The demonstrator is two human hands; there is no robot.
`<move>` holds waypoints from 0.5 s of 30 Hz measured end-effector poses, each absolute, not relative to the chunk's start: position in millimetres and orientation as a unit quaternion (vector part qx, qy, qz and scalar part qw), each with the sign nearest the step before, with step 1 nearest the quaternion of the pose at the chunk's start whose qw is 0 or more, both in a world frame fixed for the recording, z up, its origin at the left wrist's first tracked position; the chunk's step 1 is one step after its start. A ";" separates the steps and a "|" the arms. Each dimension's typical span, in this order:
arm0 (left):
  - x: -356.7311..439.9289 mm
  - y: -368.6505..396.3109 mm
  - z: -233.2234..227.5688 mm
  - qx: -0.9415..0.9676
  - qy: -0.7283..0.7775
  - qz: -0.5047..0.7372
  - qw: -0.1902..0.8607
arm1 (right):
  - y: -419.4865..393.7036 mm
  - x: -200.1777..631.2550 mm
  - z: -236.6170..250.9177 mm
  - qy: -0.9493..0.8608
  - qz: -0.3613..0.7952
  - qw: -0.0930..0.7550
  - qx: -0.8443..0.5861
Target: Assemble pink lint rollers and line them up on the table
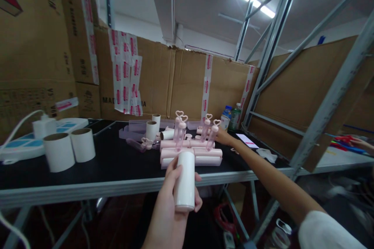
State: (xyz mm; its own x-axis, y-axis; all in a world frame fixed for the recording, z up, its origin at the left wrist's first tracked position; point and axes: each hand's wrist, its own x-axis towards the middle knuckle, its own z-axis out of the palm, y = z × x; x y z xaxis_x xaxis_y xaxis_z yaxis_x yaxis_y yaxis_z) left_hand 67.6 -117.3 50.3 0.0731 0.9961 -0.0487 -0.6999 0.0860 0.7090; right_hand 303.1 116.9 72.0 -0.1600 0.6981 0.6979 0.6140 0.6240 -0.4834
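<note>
My left hand (168, 198) grips a white cylindrical roll (185, 179), held upright in front of the table's near edge. My right hand (224, 137) reaches far across the black table (117, 163) and is closed on a pink handle topped with a heart (212, 134). Just beyond the roll lies a stack of pink tubes (191, 155). Several more heart-topped pink handles (179, 130) stand among them.
Two white paper cores (70, 149) stand at the left by a white power strip (26, 140). Smaller cores (152, 127), two bottles (230, 116) and cardboard boxes (175, 81) lie behind. Metal shelf posts (327, 113) rise on the right. Another person's hand (360, 144) shows at far right.
</note>
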 end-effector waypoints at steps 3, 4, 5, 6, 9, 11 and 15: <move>67.4 -117.9 51.9 0.275 0.277 0.617 0.683 | 121.2 317.0 72.2 -0.719 0.123 0.528 -0.434; 67.4 -118.3 52.2 0.279 0.277 0.613 0.686 | 122.4 322.9 72.0 -0.705 0.147 0.541 -0.433; 67.4 -118.8 52.3 0.284 0.276 0.607 0.689 | 122.9 329.4 71.9 -0.690 0.171 0.555 -0.431; 67.5 -119.1 52.0 0.288 0.275 0.603 0.691 | 122.4 336.4 71.9 -0.674 0.194 0.570 -0.428; 68.1 -119.2 49.9 0.301 0.271 0.599 0.690 | 110.3 359.8 72.5 -0.612 0.252 0.634 -0.400; 69.3 -118.6 48.6 0.310 0.271 0.600 0.686 | 90.0 374.4 71.9 -0.562 0.280 0.686 -0.367; 73.5 -117.3 48.8 0.302 0.275 0.602 0.686 | 24.0 384.4 67.3 -0.483 0.328 0.751 -0.308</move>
